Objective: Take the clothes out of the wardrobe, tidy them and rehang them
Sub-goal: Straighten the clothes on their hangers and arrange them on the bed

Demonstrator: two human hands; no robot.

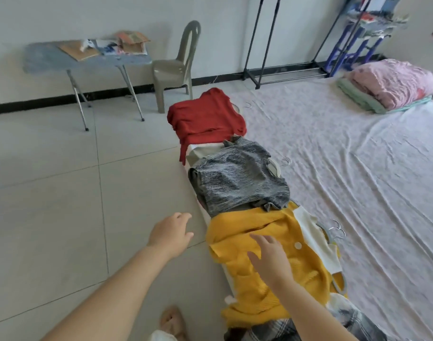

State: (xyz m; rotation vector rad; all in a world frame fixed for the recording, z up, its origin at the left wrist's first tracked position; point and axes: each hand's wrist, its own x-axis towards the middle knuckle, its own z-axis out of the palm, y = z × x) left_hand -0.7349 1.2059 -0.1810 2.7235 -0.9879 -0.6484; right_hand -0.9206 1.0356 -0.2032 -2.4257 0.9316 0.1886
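Along the left edge of a low mattress lies a row of clothes on hangers: a red top farthest, a grey knit top in the middle, and a yellow buttoned cardigan nearest, over a white garment. A plaid garment lies at the bottom. My right hand hovers open, fingers spread, over the yellow cardigan. My left hand reaches forward, relaxed and empty, over the floor just left of the cardigan.
A black clothes rack stands empty at the back wall. A grey plastic chair and a folding table with papers stand at the left. Folded pink bedding lies on the mattress's far right. Tiled floor spreads left.
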